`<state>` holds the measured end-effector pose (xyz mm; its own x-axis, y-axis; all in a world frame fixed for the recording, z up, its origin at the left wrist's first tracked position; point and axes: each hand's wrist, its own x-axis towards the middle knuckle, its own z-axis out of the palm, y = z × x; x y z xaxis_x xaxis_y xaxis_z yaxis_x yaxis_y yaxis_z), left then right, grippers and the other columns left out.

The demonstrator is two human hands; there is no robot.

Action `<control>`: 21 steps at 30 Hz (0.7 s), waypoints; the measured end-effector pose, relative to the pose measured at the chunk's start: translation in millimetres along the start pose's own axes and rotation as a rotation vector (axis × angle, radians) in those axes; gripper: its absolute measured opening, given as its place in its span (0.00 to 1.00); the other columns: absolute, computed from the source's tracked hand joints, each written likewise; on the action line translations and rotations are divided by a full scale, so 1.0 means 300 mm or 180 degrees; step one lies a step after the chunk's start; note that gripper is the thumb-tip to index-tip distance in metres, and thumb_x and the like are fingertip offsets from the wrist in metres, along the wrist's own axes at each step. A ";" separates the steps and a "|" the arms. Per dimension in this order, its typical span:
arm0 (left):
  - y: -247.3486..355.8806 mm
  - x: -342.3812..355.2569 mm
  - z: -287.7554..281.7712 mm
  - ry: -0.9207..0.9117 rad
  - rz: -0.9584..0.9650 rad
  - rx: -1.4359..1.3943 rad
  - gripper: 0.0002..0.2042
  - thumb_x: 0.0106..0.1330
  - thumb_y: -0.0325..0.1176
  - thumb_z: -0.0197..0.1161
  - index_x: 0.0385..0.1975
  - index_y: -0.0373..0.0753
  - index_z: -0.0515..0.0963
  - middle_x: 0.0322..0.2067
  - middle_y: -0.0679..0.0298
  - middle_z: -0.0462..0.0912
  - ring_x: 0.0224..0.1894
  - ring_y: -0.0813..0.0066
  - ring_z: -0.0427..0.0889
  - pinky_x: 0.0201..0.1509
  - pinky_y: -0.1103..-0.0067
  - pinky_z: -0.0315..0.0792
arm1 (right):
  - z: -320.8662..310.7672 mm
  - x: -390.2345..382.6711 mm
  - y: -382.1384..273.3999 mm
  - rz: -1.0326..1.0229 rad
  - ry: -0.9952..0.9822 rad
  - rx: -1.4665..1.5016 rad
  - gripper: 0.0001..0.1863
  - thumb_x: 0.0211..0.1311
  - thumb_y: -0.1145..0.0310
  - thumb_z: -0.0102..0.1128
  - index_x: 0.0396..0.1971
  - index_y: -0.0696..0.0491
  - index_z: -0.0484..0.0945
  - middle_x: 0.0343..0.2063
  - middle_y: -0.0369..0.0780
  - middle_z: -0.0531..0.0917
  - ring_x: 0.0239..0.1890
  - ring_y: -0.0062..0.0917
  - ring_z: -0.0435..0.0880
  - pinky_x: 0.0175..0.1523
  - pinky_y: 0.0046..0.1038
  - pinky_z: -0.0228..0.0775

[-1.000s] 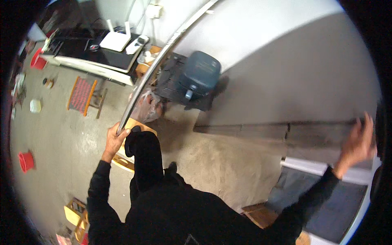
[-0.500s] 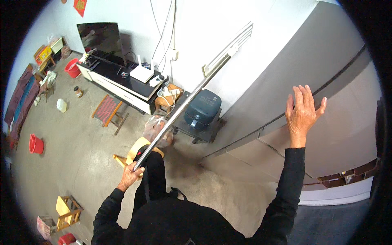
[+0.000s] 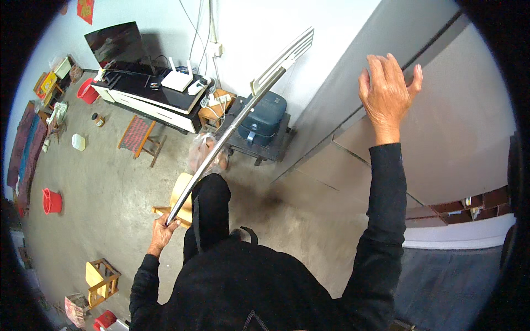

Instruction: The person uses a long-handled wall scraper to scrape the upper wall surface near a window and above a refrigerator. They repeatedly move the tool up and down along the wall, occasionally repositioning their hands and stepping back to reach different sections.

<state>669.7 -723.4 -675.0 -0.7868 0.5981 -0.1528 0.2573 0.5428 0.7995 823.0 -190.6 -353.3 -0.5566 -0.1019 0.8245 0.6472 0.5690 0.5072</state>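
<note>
One long metal pole (image 3: 229, 133) runs diagonally across the middle of the frame, from beside the knee up to the upper centre, with one pale slotted frame (image 3: 288, 59) at its top end. The left hand (image 3: 160, 236), left of centre and low, is wrapped around the pole's lower end, thumb along it. The right hand (image 3: 387, 96), upper right, holds nothing; its fingers are spread and slightly curved in front of one large grey panel (image 3: 447, 127), and I cannot tell whether they touch it.

Behind the pole, near the upper centre, one dark appliance (image 3: 266, 118) with a single handle stands on one dark bench (image 3: 240, 144). Just left of that bench's front is one clear plastic bag (image 3: 200, 153), partly hidden by the pole. In the upper left, one black-and-white cabinet (image 3: 152, 110) bears one screen (image 3: 117, 48) and one white router (image 3: 176, 81) with two antennas.

On the floor at left are one folding stool (image 3: 136, 134) with a woven red seat, one jar (image 3: 97, 119), one pale jug (image 3: 78, 142) and two red buckets (image 3: 52, 202), one far, one nearer. One small wooden chair (image 3: 96, 276) stands lower left.
</note>
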 end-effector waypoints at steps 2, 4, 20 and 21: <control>-0.006 0.013 0.009 -0.0007 0.0102 0.0219 0.15 0.56 0.39 0.71 0.27 0.35 0.73 0.17 0.67 0.65 0.21 0.76 0.63 0.26 0.75 0.63 | 0.001 0.002 0.000 -0.0018 0.0028 -0.0015 0.11 0.50 0.62 0.66 0.36 0.41 0.81 0.34 0.29 0.82 0.49 0.19 0.79 0.69 0.45 0.40; -0.019 0.041 0.027 -0.0131 0.0119 0.0075 0.15 0.56 0.38 0.70 0.26 0.35 0.72 0.17 0.66 0.65 0.21 0.75 0.63 0.26 0.75 0.63 | 0.002 0.008 -0.002 -0.0010 0.0109 -0.0016 0.10 0.50 0.62 0.67 0.35 0.40 0.81 0.33 0.28 0.82 0.47 0.18 0.79 0.69 0.45 0.41; 0.163 0.269 -0.052 -0.0152 0.0301 0.0651 0.15 0.57 0.34 0.69 0.37 0.35 0.73 0.15 0.58 0.68 0.18 0.69 0.66 0.27 0.71 0.67 | -0.012 0.015 -0.011 0.0105 -0.0160 0.0046 0.10 0.52 0.59 0.66 0.36 0.39 0.81 0.35 0.25 0.83 0.45 0.16 0.80 0.70 0.43 0.38; 0.183 0.296 -0.068 -0.0164 0.0351 0.0733 0.15 0.57 0.34 0.69 0.37 0.35 0.72 0.15 0.58 0.68 0.18 0.69 0.66 0.27 0.71 0.67 | -0.010 0.014 -0.011 0.0100 -0.0129 0.0083 0.10 0.52 0.60 0.66 0.36 0.39 0.81 0.35 0.25 0.83 0.45 0.16 0.80 0.70 0.43 0.38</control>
<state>602.5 -652.5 -632.9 -0.7187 0.6872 -0.1061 0.4656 0.5890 0.6606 820.0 -195.2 -350.8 -0.5571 -0.0509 0.8289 0.6512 0.5926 0.4741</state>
